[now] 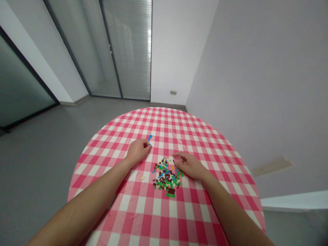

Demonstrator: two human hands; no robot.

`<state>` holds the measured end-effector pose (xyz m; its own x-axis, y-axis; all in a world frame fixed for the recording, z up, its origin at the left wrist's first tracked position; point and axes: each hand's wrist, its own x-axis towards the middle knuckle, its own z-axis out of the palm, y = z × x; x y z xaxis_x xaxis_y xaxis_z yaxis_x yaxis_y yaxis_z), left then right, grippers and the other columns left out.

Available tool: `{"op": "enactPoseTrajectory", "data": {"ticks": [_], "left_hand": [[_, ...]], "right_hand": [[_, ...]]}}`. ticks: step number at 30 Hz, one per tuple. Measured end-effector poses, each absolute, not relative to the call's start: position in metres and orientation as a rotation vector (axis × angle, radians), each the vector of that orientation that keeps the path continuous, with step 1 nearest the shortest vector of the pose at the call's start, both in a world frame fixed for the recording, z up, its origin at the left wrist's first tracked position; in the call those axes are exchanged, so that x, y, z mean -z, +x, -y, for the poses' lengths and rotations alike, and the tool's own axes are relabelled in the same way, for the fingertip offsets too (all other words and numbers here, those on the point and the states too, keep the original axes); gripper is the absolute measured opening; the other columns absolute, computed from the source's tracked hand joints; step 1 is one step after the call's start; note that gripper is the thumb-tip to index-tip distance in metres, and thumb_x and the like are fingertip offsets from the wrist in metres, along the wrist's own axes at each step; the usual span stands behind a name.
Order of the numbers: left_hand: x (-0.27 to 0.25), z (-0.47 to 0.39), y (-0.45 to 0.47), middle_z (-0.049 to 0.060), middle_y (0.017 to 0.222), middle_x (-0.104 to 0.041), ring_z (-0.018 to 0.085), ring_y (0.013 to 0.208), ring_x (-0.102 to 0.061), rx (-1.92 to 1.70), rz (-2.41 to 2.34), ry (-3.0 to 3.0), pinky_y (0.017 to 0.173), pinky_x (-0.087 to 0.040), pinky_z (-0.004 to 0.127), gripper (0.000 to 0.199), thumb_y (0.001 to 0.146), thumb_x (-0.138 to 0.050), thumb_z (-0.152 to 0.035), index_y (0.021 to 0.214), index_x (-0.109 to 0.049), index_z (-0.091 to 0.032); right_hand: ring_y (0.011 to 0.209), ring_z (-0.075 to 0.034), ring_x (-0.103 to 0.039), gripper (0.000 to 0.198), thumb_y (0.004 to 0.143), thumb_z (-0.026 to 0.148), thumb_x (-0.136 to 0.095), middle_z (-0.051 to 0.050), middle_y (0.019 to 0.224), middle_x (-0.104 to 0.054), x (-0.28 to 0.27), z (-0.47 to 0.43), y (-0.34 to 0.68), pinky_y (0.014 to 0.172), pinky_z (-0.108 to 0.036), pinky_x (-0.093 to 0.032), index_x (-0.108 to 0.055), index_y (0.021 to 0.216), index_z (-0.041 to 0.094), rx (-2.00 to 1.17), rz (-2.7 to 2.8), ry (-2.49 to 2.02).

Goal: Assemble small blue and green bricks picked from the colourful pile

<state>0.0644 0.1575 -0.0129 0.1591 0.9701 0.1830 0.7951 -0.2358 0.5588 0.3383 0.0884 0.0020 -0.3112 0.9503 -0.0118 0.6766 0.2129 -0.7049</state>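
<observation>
My left hand is over the table left of the middle, thumb and forefinger pinched together. A speck of blue, a small blue toy brick, shows at its fingertips. Just beyond lies a little cluster of blue bricks. My right hand rests at the right edge of a loose pile of tiny toy bricks, its fingers bent and apart. The pile mixes brown, green, blue, white and yellow pieces. Nothing can be made out in the right hand, and its palm side is partly hidden.
A round table with a red-and-white checked cloth carries everything. One pale brick lies apart, left of the pile. Behind the table are a glass partition and a wall with a socket; another wall stands close on the right.
</observation>
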Motion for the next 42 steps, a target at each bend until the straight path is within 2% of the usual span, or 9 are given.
{"op": "enactPoseTrajectory", "data": {"ticks": [5,8,12,20,25,32,37,42], "left_hand": [[0.013,-0.157,0.064,0.005,0.08,-0.072,0.021,0.075,-0.062,-0.699,-1.693,2.171,0.063,-0.037,0.031,0.022,0.085,-0.058,-0.036,0.076,-0.069,-0.021],[0.012,-0.156,0.063,0.007,0.088,-0.072,0.023,0.082,-0.063,-0.686,-1.691,2.216,0.069,-0.041,0.033,0.023,0.087,-0.057,-0.036,0.089,-0.075,-0.022],[0.013,-0.155,0.063,0.009,0.092,-0.071,0.023,0.085,-0.063,-0.668,-1.658,2.279,0.075,-0.043,0.035,0.029,0.088,-0.054,-0.035,0.105,-0.075,-0.022],[0.008,-0.145,0.066,0.009,0.095,-0.07,0.023,0.089,-0.061,-0.687,-1.519,2.384,0.081,-0.044,0.036,0.022,0.089,-0.053,-0.031,0.097,-0.071,-0.021],[0.003,-0.138,0.069,0.01,0.096,-0.068,0.024,0.092,-0.059,-0.573,-1.484,2.517,0.086,-0.043,0.039,0.025,0.092,-0.05,-0.032,0.091,-0.073,-0.021],[0.006,-0.136,0.073,0.014,0.115,-0.061,0.031,0.105,-0.053,-0.491,-1.689,2.566,0.094,-0.041,0.047,0.031,0.093,-0.048,-0.037,0.109,-0.07,-0.021],[0.01,-0.137,0.071,0.015,0.136,-0.051,0.037,0.122,-0.045,-0.488,-1.808,2.497,0.102,-0.035,0.051,0.041,0.094,-0.049,-0.047,0.126,-0.061,-0.025],[0.014,-0.139,0.07,0.016,0.137,-0.05,0.038,0.124,-0.044,-0.494,-1.798,2.448,0.104,-0.035,0.053,0.046,0.094,-0.049,-0.049,0.132,-0.057,-0.025]], "right_hand": [[0.06,-0.014,-0.049,0.04,0.088,0.039,-0.06,0.001,0.066,-0.053,0.001,-0.089,0.339,0.055,-0.026,-0.034,-0.065,0.121,0.017,-0.906,2.05,-1.479],[0.061,-0.015,-0.05,0.039,0.088,0.039,-0.061,0.001,0.067,-0.053,0.002,-0.089,0.34,0.055,-0.026,-0.034,-0.065,0.12,0.017,-0.904,2.04,-1.483],[0.059,-0.014,-0.047,0.04,0.088,0.039,-0.061,0.001,0.067,-0.052,0.005,-0.09,0.341,0.054,-0.026,-0.033,-0.065,0.121,0.017,-0.899,2.041,-1.488],[0.06,-0.014,-0.049,0.04,0.087,0.038,-0.062,0.001,0.068,-0.054,0.0,-0.089,0.339,0.055,-0.026,-0.034,-0.065,0.121,0.017,-0.922,2.034,-1.497],[0.063,-0.016,-0.052,0.042,0.086,0.039,-0.062,-0.001,0.07,-0.057,-0.002,-0.088,0.338,0.056,-0.026,-0.035,-0.065,0.122,0.017,-0.901,2.034,-1.518],[0.071,-0.019,-0.057,0.041,0.085,0.039,-0.063,-0.005,0.079,-0.066,0.0,-0.088,0.34,0.062,-0.028,-0.042,-0.068,0.121,0.019,-0.841,2.049,-1.489],[0.073,-0.02,-0.058,0.042,0.086,0.039,-0.063,-0.006,0.083,-0.067,-0.001,-0.088,0.339,0.065,-0.029,-0.044,-0.068,0.122,0.019,-0.851,2.046,-1.485],[0.074,-0.02,-0.059,0.041,0.086,0.038,-0.062,-0.005,0.082,-0.067,-0.003,-0.087,0.338,0.066,-0.03,-0.044,-0.067,0.122,0.019,-0.857,2.049,-1.502]]}}
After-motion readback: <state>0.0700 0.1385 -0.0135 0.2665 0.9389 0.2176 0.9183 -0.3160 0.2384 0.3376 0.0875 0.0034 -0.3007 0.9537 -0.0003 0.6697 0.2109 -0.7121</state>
